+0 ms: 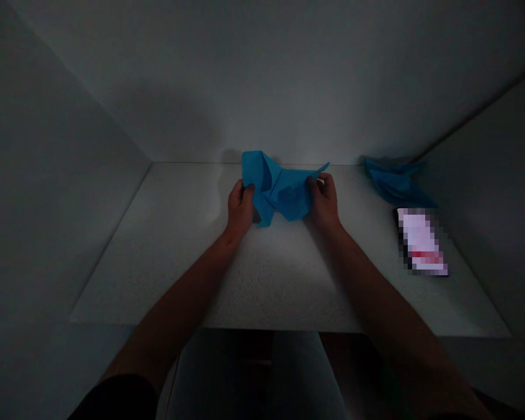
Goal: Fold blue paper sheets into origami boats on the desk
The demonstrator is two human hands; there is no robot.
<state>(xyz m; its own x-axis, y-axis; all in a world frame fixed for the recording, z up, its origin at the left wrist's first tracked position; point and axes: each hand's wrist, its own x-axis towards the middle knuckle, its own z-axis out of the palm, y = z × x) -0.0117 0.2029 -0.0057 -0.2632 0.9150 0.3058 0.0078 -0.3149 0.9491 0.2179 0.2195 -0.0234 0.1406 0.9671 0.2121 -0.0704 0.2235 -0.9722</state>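
Head view is dim, the phone (pixel 422 242) blurred out; both wrists angle inward, left hand (pixel 241 204) and right hand (pixel 324 199) pinching opposite ends of the folded blue paper (pixel 291 197) above the table (pixel 266 280).

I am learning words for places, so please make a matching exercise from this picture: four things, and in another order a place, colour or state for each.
Things
1. phone
2. left hand
3. table
4. loose blue sheet

Places, colours, states
A. pale, with other things lying on it
B. near the back wall, just behind the lit screen
C. gripping one side of the held blue sheet
D. with its screen lit

Right pairs: 1-D, 2-C, 3-A, 4-B
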